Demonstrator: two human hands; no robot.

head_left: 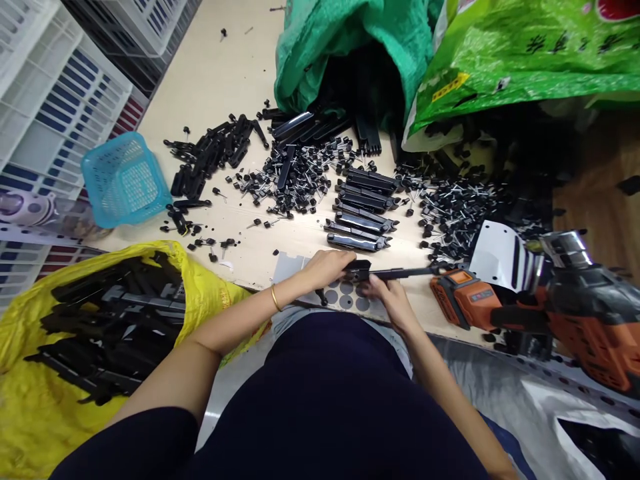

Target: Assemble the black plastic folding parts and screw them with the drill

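Near the front edge of the table, a long black plastic part (358, 268) lies between my two hands, its thin arm (407, 272) pointing right. My left hand (329, 267), with a gold bangle at the wrist, is closed on the part's left end. Slightly blurred, my right hand (389, 297) pinches the part from below near its middle. Just beyond, several similar black parts (363, 210) lie in a stacked row. A grey sheet with round discs (346, 301) is partly hidden beneath my hands.
Loose black-headed pins (300, 173) and black pieces (205, 157) cover the table. Green sacks (310, 47) stand at the back. An orange power drill (590, 313) lies right, a blue basket (125, 180) left. A yellow sack (200, 280) of black parts stands front left.
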